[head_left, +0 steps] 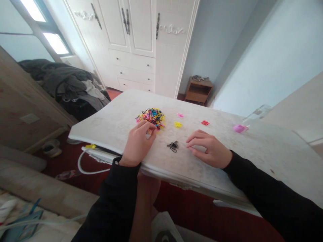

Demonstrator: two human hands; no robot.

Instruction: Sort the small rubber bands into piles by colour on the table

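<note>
A heap of small multicoloured loops (152, 116), too small to tell whether rubber bands or clips, lies on the white table (113, 116). My left hand (138, 143) is at the near edge of this heap, thumb and forefinger pinched together; what they hold, if anything, is hidden. A little pile of black loops (173, 146) lies between my hands. Just right of it, my right hand (208, 148) rests low over the tabletop, fingers loosely curved and apart, holding nothing visible. Beyond are small groups of yellow loops (178, 124), pink loops (180, 115) and red loops (205, 123).
Toward the table's right side lies a clear container with a pink end (240, 128). A white cable (80, 161) hangs by the left table edge. Behind stand a white wardrobe (141, 62) and a small wooden cabinet (198, 90). Dark clothes (68, 80) are heaped at left.
</note>
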